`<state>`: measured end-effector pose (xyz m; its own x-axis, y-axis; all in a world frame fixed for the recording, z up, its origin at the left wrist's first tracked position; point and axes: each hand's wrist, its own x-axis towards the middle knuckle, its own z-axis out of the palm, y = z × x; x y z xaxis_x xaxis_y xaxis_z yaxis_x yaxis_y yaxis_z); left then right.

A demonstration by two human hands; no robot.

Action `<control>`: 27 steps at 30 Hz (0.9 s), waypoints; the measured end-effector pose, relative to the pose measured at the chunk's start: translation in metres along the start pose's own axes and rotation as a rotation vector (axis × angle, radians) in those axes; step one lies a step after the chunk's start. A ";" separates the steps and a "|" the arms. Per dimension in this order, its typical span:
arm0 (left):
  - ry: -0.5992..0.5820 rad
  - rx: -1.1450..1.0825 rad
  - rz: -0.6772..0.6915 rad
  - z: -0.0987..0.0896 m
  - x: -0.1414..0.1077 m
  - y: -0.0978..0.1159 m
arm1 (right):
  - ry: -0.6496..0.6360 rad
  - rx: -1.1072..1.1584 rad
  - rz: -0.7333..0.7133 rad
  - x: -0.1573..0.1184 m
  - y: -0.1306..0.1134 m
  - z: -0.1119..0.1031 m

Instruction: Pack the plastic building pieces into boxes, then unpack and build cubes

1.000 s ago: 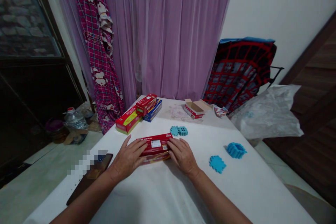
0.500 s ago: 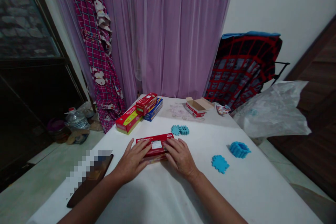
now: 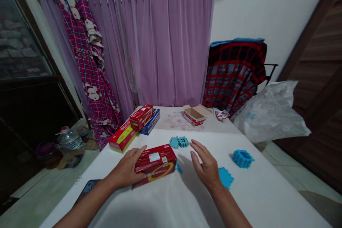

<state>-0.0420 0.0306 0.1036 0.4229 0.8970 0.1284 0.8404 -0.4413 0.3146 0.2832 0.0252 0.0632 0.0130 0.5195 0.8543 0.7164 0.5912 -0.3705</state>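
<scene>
My left hand [image 3: 129, 169] grips the left end of a closed red cardboard box [image 3: 156, 160], thumb on the front face and fingers over the top. The box sits at an angle, its printed front side facing me. To the right of it, my right hand [image 3: 205, 165] is open and holds nothing, fingers stretched forward. A small blue piece [image 3: 178, 167] pokes out beside the box's right end. Behind the box lie several joined teal notched pieces [image 3: 178, 142]. A flat blue notched piece [image 3: 226, 177] is partly covered by my right hand.
Red-and-yellow [image 3: 124, 137], red [image 3: 141, 117] and blue [image 3: 150, 123] boxes are stacked at the back left. An opened carton [image 3: 193, 115] stands at the back, a blue notched ring [image 3: 242, 158] at right. A phone [image 3: 88, 188] lies by my left forearm; a plastic bag [image 3: 269, 114] hangs at right.
My right hand has come off the red box and moved right. The box has turned, showing more of its front, and my left hand has shifted to its left end. The view has shifted.
</scene>
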 end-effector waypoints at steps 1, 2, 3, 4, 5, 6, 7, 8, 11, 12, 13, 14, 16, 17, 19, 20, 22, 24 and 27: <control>0.014 -0.003 -0.007 -0.002 0.007 0.002 | 0.019 0.004 0.003 0.004 0.002 -0.005; 0.031 0.003 -0.036 -0.004 0.016 0.005 | 0.036 0.006 0.006 0.008 0.003 -0.010; 0.051 0.014 -0.086 -0.006 0.026 0.007 | 0.053 0.005 0.009 0.011 0.005 -0.015; 0.073 0.027 -0.143 -0.008 0.038 0.010 | 0.068 0.003 0.012 0.014 0.006 -0.019; 0.098 0.040 -0.203 -0.009 0.052 0.013 | 0.084 -0.002 0.013 0.016 0.007 -0.024; 0.122 0.052 -0.254 -0.009 0.068 0.015 | 0.098 -0.008 0.013 0.018 0.008 -0.028; 0.143 0.063 -0.292 -0.009 0.085 0.016 | 0.107 -0.016 0.011 0.019 0.010 -0.031; 0.159 0.073 -0.327 -0.007 0.103 0.018 | 0.110 -0.026 0.008 0.020 0.013 -0.035; 0.192 0.096 -0.424 0.002 0.156 0.020 | 0.090 -0.081 0.004 0.026 0.031 -0.042; 0.198 0.102 -0.449 0.007 0.172 0.021 | 0.071 -0.111 0.013 0.030 0.040 -0.044; 0.204 0.108 -0.469 0.012 0.186 0.022 | 0.044 -0.147 0.031 0.036 0.051 -0.044; 0.209 0.115 -0.484 0.017 0.199 0.022 | 0.002 -0.192 0.057 0.044 0.063 -0.044; 0.225 0.132 -0.512 0.029 0.219 0.022 | -0.129 -0.303 0.136 0.063 0.088 -0.040; 0.234 0.142 -0.527 0.035 0.226 0.022 | -0.218 -0.364 0.183 0.074 0.099 -0.036; 0.253 0.166 -0.552 0.046 0.237 0.021 | -0.386 -0.481 0.289 0.098 0.119 -0.023; 0.261 0.177 -0.560 0.051 0.241 0.021 | -0.456 -0.527 0.336 0.109 0.127 -0.015; 0.268 0.196 -0.555 0.060 0.246 0.021 | -0.555 -0.594 0.384 0.130 0.140 0.005; 0.270 0.214 -0.519 0.066 0.246 0.021 | -0.633 -0.655 0.365 0.146 0.150 0.027; 0.281 0.241 -0.430 0.072 0.236 0.020 | -0.709 -0.725 0.336 0.157 0.163 0.057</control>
<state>0.0987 0.2316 0.0724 -0.0532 0.9550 0.2917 0.9846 0.0016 0.1746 0.3617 0.2383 0.1160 0.0458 0.9659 0.2550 0.9984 -0.0360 -0.0430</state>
